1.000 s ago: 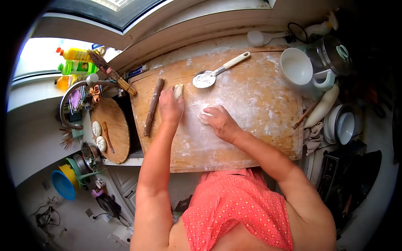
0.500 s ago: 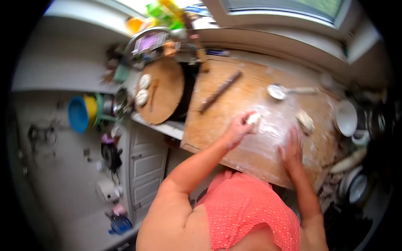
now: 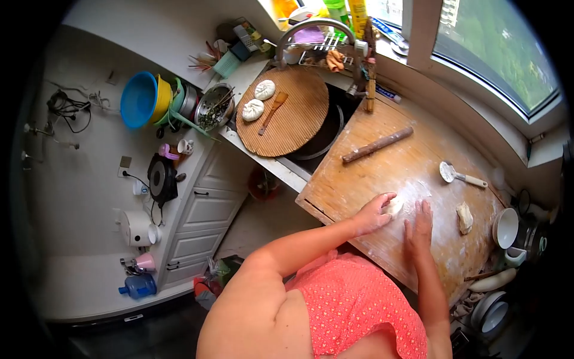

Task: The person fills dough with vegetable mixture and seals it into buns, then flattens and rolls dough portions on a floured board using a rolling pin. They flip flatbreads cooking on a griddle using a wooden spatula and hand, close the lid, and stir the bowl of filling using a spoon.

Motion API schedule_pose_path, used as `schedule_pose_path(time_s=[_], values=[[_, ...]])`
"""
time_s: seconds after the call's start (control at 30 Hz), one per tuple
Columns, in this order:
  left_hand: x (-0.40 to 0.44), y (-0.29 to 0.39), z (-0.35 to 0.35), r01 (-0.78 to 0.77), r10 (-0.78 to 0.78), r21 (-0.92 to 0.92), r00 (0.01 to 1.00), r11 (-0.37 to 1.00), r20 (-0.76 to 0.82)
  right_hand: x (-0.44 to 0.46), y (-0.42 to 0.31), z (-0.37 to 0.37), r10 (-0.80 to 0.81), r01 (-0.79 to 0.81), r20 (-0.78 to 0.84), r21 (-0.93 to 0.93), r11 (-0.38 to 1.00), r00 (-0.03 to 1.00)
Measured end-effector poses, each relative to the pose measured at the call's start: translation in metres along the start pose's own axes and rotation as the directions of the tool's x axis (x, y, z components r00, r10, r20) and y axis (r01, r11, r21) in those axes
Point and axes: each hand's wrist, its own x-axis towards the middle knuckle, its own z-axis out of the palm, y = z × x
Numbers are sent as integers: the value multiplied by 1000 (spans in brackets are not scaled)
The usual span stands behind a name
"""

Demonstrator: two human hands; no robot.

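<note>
My left hand (image 3: 375, 214) curls its fingers round a small piece of white dough (image 3: 393, 207) at the floured wooden board (image 3: 335, 191). Just right of it, my right hand (image 3: 420, 228) lies flat on the flour with fingers stretched, holding nothing. A larger lump of dough (image 3: 464, 218) rests further right on the board. Beyond my hands are a dark wooden rolling pin (image 3: 378, 145) and a pale-handled scoop (image 3: 448, 172) with white flour in it.
A round ridged lid (image 3: 299, 113) at the back left bears two pleated buns (image 3: 253, 110) and a small wooden brush (image 3: 273, 113). A bowl of chopped greens (image 3: 213, 107) stands beside it. White bowls (image 3: 506, 228) crowd the right edge. A faucet (image 3: 314, 24) rises behind.
The view has swung and sharpened. My right hand has moved away from the larger dough lump, closer to my left hand. My left hand keeps hold of the small dough piece.
</note>
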Motion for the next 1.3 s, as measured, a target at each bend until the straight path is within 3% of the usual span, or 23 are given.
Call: schedule_pose_path(time_s=[0.07,0.1,0.23,0.27,0.3,0.4,0.47,0.53,0.6,0.7,0.93,1.0,1.2,1.23,1.3], values=[[-5,10,-17,-56,56,160,998,986,5,-8,-6,-4,28,-27,-35,20,999,999],[-8,16,-32,-63,63,150,998,987,4,-13,-9,-4,55,-55,-60,3,998,997],[-23,43,-140,-65,23,-129,952,990,-306,-31,-23,-12,117,-127,-165,-47,991,979],[-23,36,-175,-194,84,-211,894,958,-440,-35,-29,-15,116,-127,-166,-63,990,979],[-29,43,-218,-166,-50,-360,852,918,-522,-39,-35,-17,159,-176,-204,-67,982,966],[-39,49,-337,-261,-202,-405,564,877,-800,-49,-51,-21,222,-257,-266,-104,961,938],[-47,11,-427,-374,-235,-481,540,793,-808,-58,-59,-21,282,-317,-272,-96,943,920],[-44,-34,-519,-394,-448,-655,500,644,-741,-59,-77,-23,321,-348,-250,-68,935,913],[-43,-41,-558,-501,-493,-615,368,609,-788,-60,-94,-24,356,-373,-227,-35,927,906],[-43,-32,-580,-584,-506,-617,368,527,-780,-64,-113,-26,328,-354,-204,-109,929,922],[-23,-41,-600,-672,-442,-615,442,413,-780,-61,-146,-22,324,-338,-167,-67,939,931],[-20,-21,-589,-680,-458,-546,332,490,-825,-55,-153,-21,325,-338,-162,-57,940,932],[-36,5,-560,-684,-463,-574,372,450,-805,-35,-162,-13,246,-252,-178,-14,968,953],[-41,1,-558,-644,-405,-591,433,487,-805,-27,-167,-11,203,-204,-181,11,979,962],[-57,11,-537,-605,-366,-579,449,547,-815,-12,-180,-6,167,-162,-186,41,986,968]])
